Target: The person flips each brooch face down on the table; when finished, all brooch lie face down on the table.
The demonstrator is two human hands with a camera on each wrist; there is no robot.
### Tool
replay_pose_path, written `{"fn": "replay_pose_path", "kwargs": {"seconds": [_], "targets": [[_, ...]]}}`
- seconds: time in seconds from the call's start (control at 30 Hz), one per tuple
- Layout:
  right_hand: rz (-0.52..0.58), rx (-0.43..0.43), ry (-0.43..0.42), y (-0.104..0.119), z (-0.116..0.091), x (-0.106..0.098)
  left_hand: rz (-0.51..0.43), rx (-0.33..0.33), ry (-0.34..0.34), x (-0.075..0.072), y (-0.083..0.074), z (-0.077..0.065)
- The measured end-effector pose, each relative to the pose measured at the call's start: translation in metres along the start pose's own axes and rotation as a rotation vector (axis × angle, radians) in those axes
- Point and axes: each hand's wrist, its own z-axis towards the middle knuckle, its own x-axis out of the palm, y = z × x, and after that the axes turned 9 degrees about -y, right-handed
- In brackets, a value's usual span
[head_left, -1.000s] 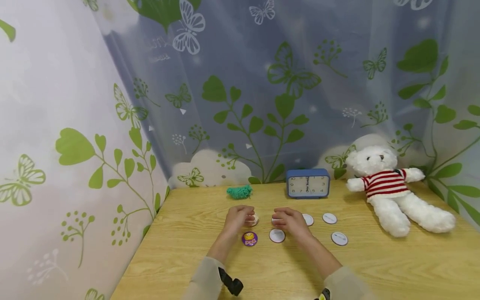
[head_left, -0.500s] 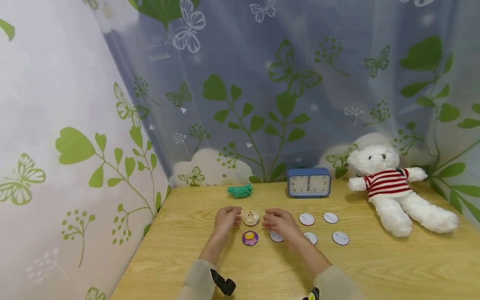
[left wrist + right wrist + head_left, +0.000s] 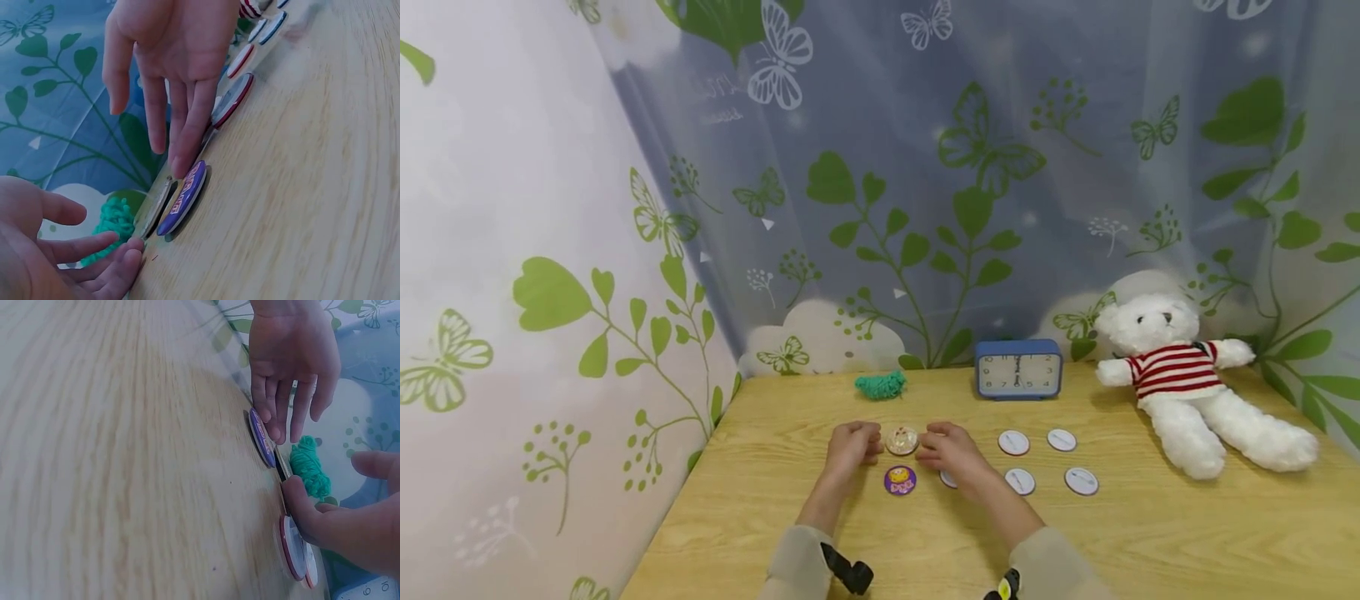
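Observation:
A round beige button badge (image 3: 902, 441) lies face up between the two hands. My left hand (image 3: 853, 447) is at its left side, fingers loosely extended toward it. My right hand (image 3: 953, 455) reaches in from the right, its fingertips at or very near the badge's right edge; whether they touch cannot be told. Just in front is a purple badge (image 3: 900, 480) with a yellow picture, also seen edge-on as a purple badge (image 3: 182, 199) in the left wrist view. A white-backed badge (image 3: 948, 479) is partly hidden under my right hand.
Several badges lie pin side up to the right, among them a back-row badge (image 3: 1013, 442) and a front-row badge (image 3: 1081, 481). Behind are a green yarn bundle (image 3: 882, 385), a blue clock (image 3: 1018, 369) and a white teddy bear (image 3: 1176, 379) in a striped shirt.
My left hand has drawn back leftward, uncovering the beige badge. My right hand has moved left toward that badge, uncovering white-backed badges on its right.

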Motion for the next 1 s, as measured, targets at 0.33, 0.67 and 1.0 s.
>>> {"fn": "replay_pose_path", "kwargs": {"seconds": [0.33, 0.67, 1.0], "targets": [[-0.001, 0.024, -0.006, 0.001, 0.002, 0.004, 0.038, 0.009, -0.024, 0.007, 0.002, -0.001], [-0.001, 0.020, -0.010, 0.002, 0.001, 0.007, 0.044, 0.016, -0.049, 0.010, 0.004, -0.002], [0.036, 0.013, -0.042, -0.002, 0.001, 0.007, 0.048, 0.019, -0.074, 0.011, 0.005, -0.004]]}}
